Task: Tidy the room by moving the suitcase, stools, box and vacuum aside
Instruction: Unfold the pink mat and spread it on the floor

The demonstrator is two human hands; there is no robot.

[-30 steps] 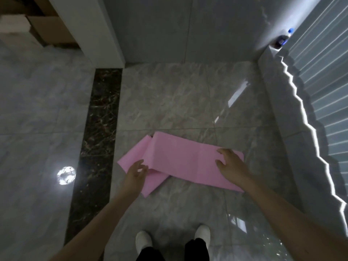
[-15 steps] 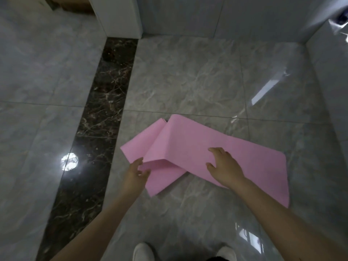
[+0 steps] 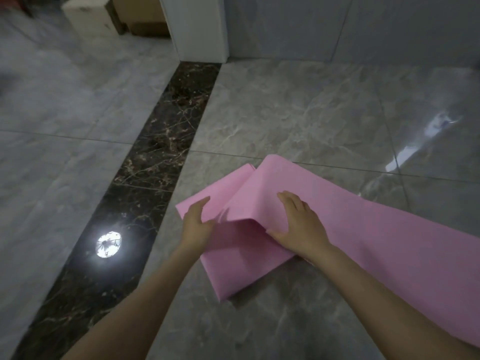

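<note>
Currently the floor [image 3: 298, 105], glossy grey tile crossed by a dark marble strip [image 3: 155, 162], carries a long pink mat [image 3: 389, 242] running from the centre out past the right edge. Its left end is doubled into loose folds. None of the task's own items can be confirmed: no suitcase, stool or vacuum is in view, and only blurred cartons [image 3: 145, 19] stand far back beside a white pillar [image 3: 200, 27]; whether one is the box, I cannot tell.

The right hand [image 3: 296, 227] lies on the upper fold, fingers fairly straight and pressing down, thumb tucked at the raised edge. The left hand [image 3: 196, 222] pinches the lower layer's left edge, fingers curled around it.

Judgement: the step in hand is folding or gathering the mat, a side job to the named tidying. To do it well:
- keep the right palm flat as an anchor so the layers do not slide on the slick tile;
- draw the left edge square to the long sides before creasing;
- press air from the fold outward.

Risk: the foam looks springy and may reopen when released.
</note>
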